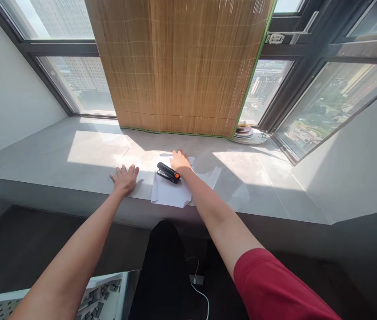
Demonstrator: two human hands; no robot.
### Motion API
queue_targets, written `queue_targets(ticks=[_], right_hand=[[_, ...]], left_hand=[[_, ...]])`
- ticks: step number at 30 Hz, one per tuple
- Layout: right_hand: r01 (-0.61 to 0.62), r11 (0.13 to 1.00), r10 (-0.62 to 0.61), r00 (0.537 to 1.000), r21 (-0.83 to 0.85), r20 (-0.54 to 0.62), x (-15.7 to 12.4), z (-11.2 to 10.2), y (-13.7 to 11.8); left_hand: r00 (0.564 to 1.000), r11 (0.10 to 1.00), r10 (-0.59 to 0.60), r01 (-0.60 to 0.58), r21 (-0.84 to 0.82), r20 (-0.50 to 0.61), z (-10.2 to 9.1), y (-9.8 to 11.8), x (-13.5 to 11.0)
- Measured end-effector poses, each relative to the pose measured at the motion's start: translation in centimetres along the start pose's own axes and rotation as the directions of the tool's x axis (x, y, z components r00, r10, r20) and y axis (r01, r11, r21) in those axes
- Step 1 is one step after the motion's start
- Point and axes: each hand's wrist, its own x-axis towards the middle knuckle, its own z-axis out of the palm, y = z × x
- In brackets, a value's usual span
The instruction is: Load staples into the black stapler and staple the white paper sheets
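Observation:
My left hand (125, 179) lies on the pale window sill with its fingers spread, holding nothing. To the right of it, white sheets of paper (171, 194) rest on the sill, one edge reaching past the front rim. A black stapler (166, 170) with an orange part at one end lies on the paper. Just beyond the stapler, my right hand (180, 162) is laid on the sheets with its fingers stretched out. Part of the paper is hidden under my right hand and forearm.
A bamboo blind (188, 71) hangs in front of the windows, down to the sill (51, 164). Stacked plates (246, 132) stand in the right back corner. Below are a white basket (5, 298) with grey pieces and a white cable (203, 295) on the floor.

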Motion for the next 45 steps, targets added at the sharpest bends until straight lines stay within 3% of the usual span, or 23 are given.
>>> queue_targets(ticks=[3,6,9,12,14,17,19,22,26,29,32,34,36,38,40,45], right_hand=[[0.0,1.0,0.0,1.0,0.017,0.008,1.0,1.7,-3.0],[0.016,0.997,-0.016,1.0,0.072,-0.006,1.1,1.8,-4.3],[0.113,0.986,-0.093,0.983,0.12,-0.16,0.4,0.3,-4.1],[0.047,0.992,-0.014,0.963,0.116,-0.271,-1.1,-2.6,-1.4],[-0.154,0.985,0.167,0.96,0.075,-0.223,-2.4,-4.8,2.1],[-0.383,0.92,0.36,0.909,-0.081,-0.208,-4.1,-7.6,8.0],[-0.442,0.889,0.412,0.885,-0.116,-0.218,-4.9,-8.5,10.7],[-0.452,0.878,0.418,0.885,-0.161,-0.205,-5.4,-8.6,12.1],[-0.45,0.874,0.42,0.889,-0.18,-0.184,-5.6,-8.4,11.1],[-0.346,0.926,0.308,0.923,-0.15,-0.23,-6.1,-7.9,8.4],[-0.006,0.999,0.016,0.959,0.037,-0.283,-6.8,-6.2,3.3],[0.287,0.929,-0.229,0.942,0.234,-0.245,-7.3,-4.6,-0.7],[0.432,0.836,-0.393,0.902,0.338,-0.18,-7.9,-3.0,-4.0],[0.425,0.833,-0.418,0.903,0.354,-0.102,-8.5,-1.8,-5.7],[0.351,0.877,-0.357,0.933,0.327,-0.046,-9.1,-1.3,-5.7],[0.223,0.946,-0.219,0.975,0.236,-0.046,-10.8,-3.5,0.1]], left_hand=[[1.0,1.0,0.01,-0.01,-0.006,-0.012,0.4,-0.3,0.3],[1.0,1.0,0.018,-0.018,-0.003,-0.012,0.5,-0.4,0.3],[1.0,1.0,0.016,-0.016,-0.003,-0.011,0.4,-0.3,0.2],[1.0,1.0,0.01,-0.01,-0.012,-0.014,0.3,-0.2,0.2],[1.0,1.0,0.011,-0.012,-0.019,-0.022,0.3,-0.1,0.1],[0.999,1.0,0.016,-0.017,-0.023,-0.044,0.5,0.0,0.0],[0.999,1.0,0.014,-0.015,-0.021,-0.05,0.6,0.2,-0.1],[0.998,1.0,0.016,-0.016,0.009,-0.061,0.6,0.4,-0.3],[0.996,0.998,0.032,-0.028,0.056,-0.085,0.4,0.7,-0.5],[0.995,0.998,0.034,-0.03,0.053,-0.089,0.4,0.7,-0.6],[0.994,0.998,0.038,-0.034,0.047,-0.101,0.5,0.6,-0.4],[0.993,0.999,0.037,-0.032,0.042,-0.114,0.6,0.5,-0.2],[0.992,0.999,0.031,-0.027,0.034,-0.122,0.7,0.4,-0.1],[0.992,0.999,0.026,-0.023,0.023,-0.125,0.7,0.3,0.0],[0.992,1.0,0.028,-0.027,0.015,-0.127,0.7,0.3,0.1],[0.988,0.999,0.031,-0.029,0.019,-0.15,0.9,0.3,0.2]])
